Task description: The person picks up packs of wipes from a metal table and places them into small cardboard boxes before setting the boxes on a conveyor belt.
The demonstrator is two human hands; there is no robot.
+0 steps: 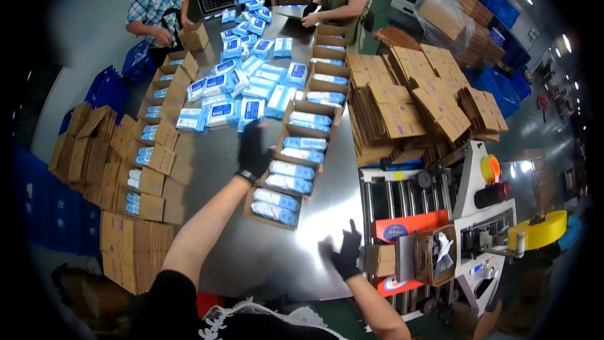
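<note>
The blue-and-white wipe packs (221,112) lie in a loose, overlapping pile on the metal surface (255,261), just beyond the left hand (255,151), while others stand on edge inside the near row of open cartons (333,129). Each pack should be fairly light yet dense, soft and yielding, with a slick film that could slide under a gloved grip; it is probably best taken across its two long sides with a broad, gentle squeeze, clear of the flap label and the thin end seals. The left hand is blurred, so I cannot tell whether its fingers are apart or closed on anything; the right hand (346,255) is over the near right part of the surface, fingers apart and seemingly without a load. Packs resting on one another may drag their neighbours, and the cartons' upright walls leave little room for fingers. A second carton row (162,158) lines the left edge, flattened cartons (402,110) are heaped at right, a carton-taping machine (475,195) stands close by the right hand, and two co-workers (349,3) are at the far end
</note>
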